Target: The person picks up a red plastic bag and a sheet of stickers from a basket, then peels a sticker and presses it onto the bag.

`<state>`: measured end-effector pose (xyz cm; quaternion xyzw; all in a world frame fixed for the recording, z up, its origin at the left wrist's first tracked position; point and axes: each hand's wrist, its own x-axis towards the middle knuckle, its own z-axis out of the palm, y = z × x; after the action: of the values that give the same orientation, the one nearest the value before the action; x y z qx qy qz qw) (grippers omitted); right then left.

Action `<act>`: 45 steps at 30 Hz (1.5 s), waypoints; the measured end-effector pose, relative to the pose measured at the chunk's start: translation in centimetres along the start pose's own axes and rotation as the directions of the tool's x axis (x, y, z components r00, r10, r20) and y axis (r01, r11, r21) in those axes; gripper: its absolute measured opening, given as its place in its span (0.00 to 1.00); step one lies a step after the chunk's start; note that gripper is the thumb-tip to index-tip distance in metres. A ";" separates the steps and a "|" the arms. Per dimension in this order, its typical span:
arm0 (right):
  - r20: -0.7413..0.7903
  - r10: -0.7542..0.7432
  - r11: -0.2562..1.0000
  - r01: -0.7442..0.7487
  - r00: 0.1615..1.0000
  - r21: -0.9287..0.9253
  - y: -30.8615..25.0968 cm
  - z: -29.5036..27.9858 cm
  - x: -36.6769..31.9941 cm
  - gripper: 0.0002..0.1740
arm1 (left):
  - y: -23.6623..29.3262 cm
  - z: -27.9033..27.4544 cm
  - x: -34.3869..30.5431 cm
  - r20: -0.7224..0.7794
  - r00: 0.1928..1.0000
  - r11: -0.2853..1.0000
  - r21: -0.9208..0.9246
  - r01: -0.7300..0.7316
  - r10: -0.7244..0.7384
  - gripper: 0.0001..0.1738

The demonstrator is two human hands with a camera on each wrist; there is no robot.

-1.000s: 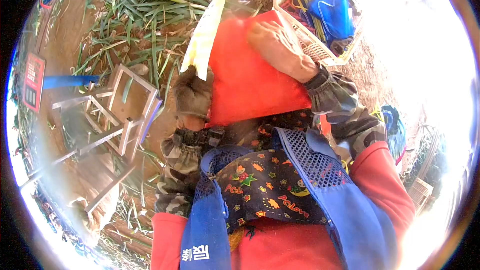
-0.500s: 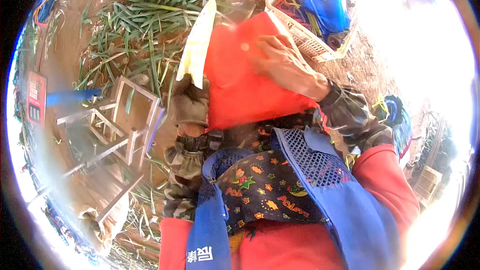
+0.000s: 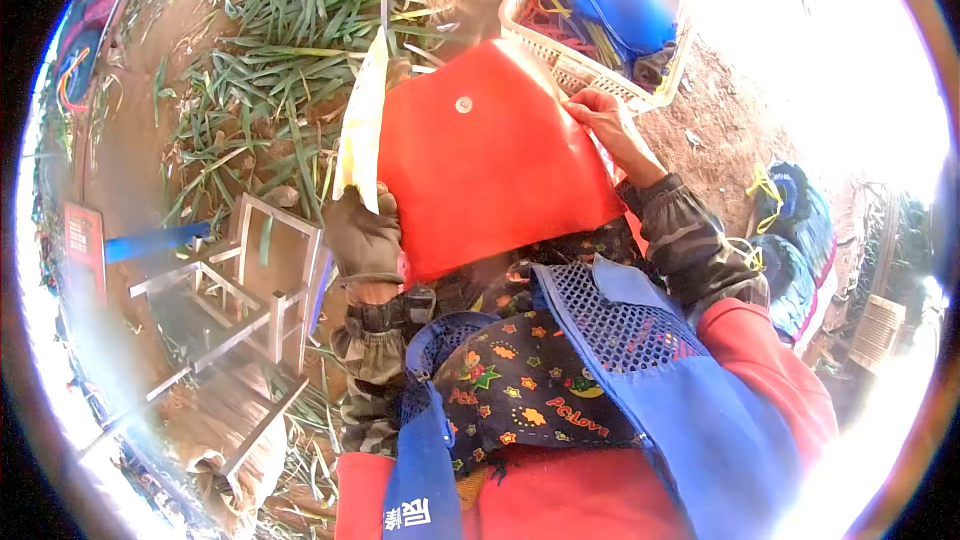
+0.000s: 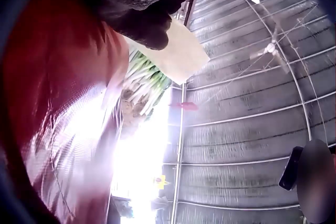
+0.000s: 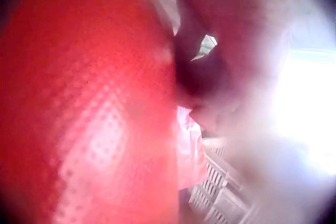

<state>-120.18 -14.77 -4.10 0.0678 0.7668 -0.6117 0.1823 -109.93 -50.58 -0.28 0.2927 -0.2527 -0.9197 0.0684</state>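
The red sheet (image 3: 490, 165) lies between the two hands, over the lap. The left hand (image 3: 365, 245), gloved, has its fingers curled round the sheet's left edge and a pale strip (image 3: 360, 135) that rises beyond them. The right hand (image 3: 615, 135) pinches the sheet's right edge between thumb and fingers. Just beyond those fingertips is a plastic basket (image 3: 583, 73); green leaves (image 3: 275, 75) lie beyond the left fingers.

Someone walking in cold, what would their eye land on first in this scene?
Probably the big red sheet in the middle, with the right hand pinching its right edge. Next, perhaps, the pale yellow strip standing up from the gloved left hand at the sheet's left side. Beyond lie long green leaves on the ground and, to their right, a crate holding something bright blue.
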 end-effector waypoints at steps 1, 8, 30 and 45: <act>-0.005 -0.034 0.998 0.033 0.999 -0.051 0.5 -0.2 0.3 0.20 | -0.1 0.1 -0.1 -0.003 1.000 1.000 0.006 0.000 0.000 0.08; -0.011 -0.086 0.993 0.087 0.996 0.080 1.7 0.1 1.2 0.16 | 0.1 0.1 -0.3 0.039 0.999 1.000 -0.011 0.011 -0.011 0.08; 0.354 -0.810 0.226 0.807 0.466 -0.545 -13.0 6.9 -9.9 0.07 | 4.2 4.5 -1.3 0.317 0.949 0.963 -0.256 0.086 0.000 0.13; 0.828 -0.222 0.498 0.790 0.516 -0.359 -8.7 14.3 -9.0 0.09 | 0.6 1.6 -1.2 0.140 0.990 0.999 -0.011 -0.032 0.033 0.15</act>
<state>-111.87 -29.61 4.50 -0.4916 0.7880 -0.2690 0.2551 -109.88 -50.07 1.75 0.2229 -0.2578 -0.9378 0.0669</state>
